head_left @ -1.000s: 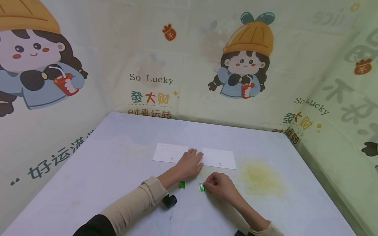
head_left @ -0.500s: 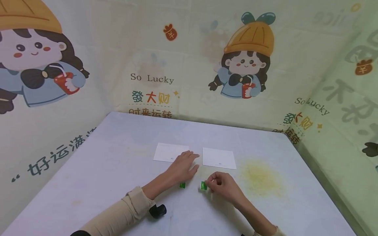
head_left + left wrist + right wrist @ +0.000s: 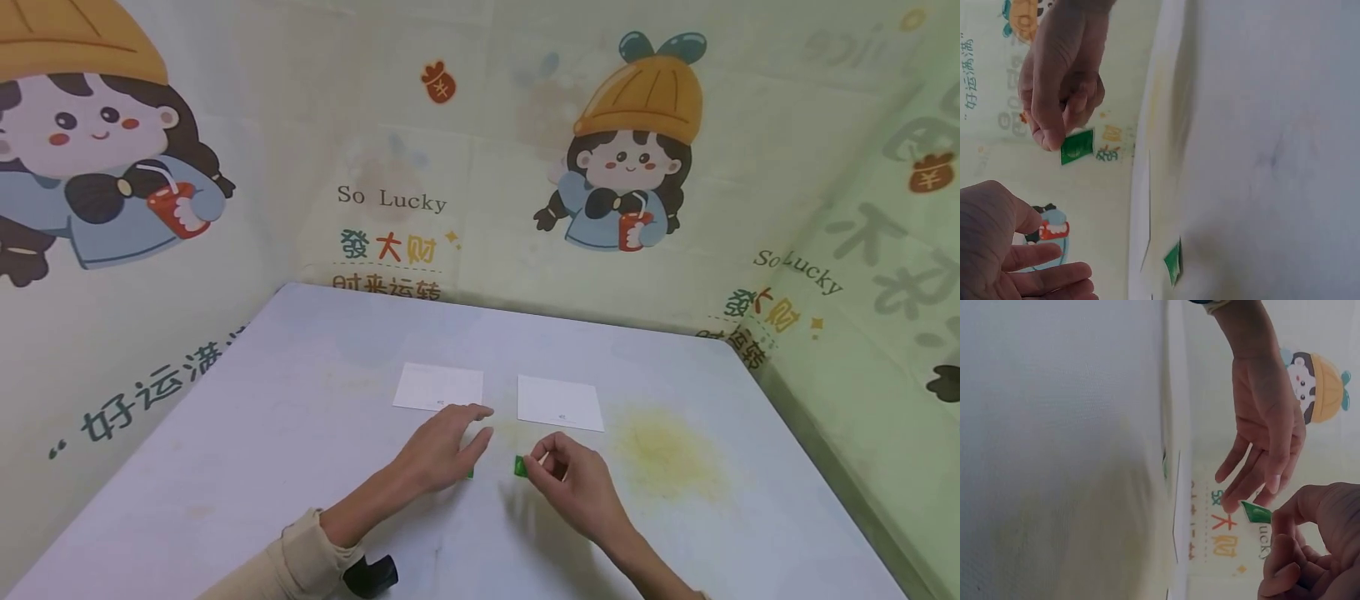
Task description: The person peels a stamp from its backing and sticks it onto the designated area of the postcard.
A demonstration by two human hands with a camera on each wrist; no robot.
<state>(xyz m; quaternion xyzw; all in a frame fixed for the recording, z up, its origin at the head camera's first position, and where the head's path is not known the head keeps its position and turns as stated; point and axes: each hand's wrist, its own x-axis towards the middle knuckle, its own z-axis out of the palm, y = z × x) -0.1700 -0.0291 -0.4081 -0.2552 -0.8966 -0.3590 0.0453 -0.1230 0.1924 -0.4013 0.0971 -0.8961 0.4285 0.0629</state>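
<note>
My right hand (image 3: 581, 487) pinches a small green stamp (image 3: 519, 466) between thumb and forefinger. In the left wrist view this stamp (image 3: 1077, 147) hangs above the table; in the right wrist view it (image 3: 1255, 513) juts from my fingertips. To its left my left hand (image 3: 442, 454) hovers with loosely extended fingers, holding nothing. A second green stamp (image 3: 1173, 264) lies on the table below the left hand, which hides most of it in the head view. Beyond the hands lie two flat white paper rectangles, the left one (image 3: 438, 385) and the right one (image 3: 560, 402), each with tiny print.
The white table (image 3: 225, 450) has a yellow stain (image 3: 667, 454) to the right of my right hand. A printed cloth backdrop (image 3: 495, 167) rises behind the table and along its sides. A black device (image 3: 372, 577) sits at my left wrist.
My right hand has lifted the stamp off the table and tilted it. My left hand has drawn back from the white paper toward me, now covering most of the second stamp.
</note>
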